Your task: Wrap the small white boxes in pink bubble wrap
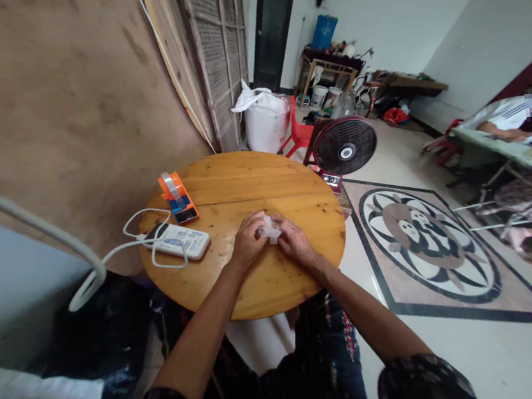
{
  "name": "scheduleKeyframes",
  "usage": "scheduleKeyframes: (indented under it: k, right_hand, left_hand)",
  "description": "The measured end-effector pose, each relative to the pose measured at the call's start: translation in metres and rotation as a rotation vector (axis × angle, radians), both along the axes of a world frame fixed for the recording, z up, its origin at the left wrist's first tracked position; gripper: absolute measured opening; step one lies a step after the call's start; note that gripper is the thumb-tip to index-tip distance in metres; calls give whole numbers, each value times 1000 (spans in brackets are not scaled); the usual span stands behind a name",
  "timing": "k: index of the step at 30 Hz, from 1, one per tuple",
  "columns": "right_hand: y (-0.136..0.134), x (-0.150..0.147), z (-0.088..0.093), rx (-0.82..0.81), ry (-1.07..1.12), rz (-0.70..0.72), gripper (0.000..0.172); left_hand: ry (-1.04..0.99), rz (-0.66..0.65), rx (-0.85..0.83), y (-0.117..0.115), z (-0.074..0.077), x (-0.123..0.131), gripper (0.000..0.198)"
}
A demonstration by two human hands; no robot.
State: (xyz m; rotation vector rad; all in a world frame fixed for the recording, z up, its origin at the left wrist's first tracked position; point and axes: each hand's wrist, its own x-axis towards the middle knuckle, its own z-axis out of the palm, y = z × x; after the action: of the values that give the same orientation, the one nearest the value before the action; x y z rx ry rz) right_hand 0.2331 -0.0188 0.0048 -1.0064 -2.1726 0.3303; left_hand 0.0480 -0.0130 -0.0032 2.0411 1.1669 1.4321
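Both hands meet over the middle of a round wooden table (238, 292). Between them is a small, whitish, translucent piece (269, 230) that looks like crumpled plastic; its exact kind is too small to make out. My left hand (247, 240) has its fingers curled against the piece's left side. From the right, my right hand (294, 240) closes its fingers on the same piece. The fingertips are partly hidden behind it.
An orange and blue tape dispenser (179, 196) stands at the table's left, near a white power bank (182, 241) with a looped white cable (127, 225). Beyond the far right edge is a fan (345, 145). A person (509, 120) sits at another table on the right.
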Motion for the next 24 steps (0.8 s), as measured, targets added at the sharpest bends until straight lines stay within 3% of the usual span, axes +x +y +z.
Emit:
scheduleKeyframes:
  k: [12, 18, 24]
  right_hand:
    - [6, 1, -1, 58, -15, 51, 37]
    - [6, 2, -1, 21, 12, 54, 39]
    - [14, 8, 16, -162, 115, 68, 34]
  left_hand:
    - [206, 25, 176, -2, -3, 1, 19]
    - [339, -4, 129, -6, -3, -1, 40]
    - [354, -83, 11, 6, 18, -2, 23]
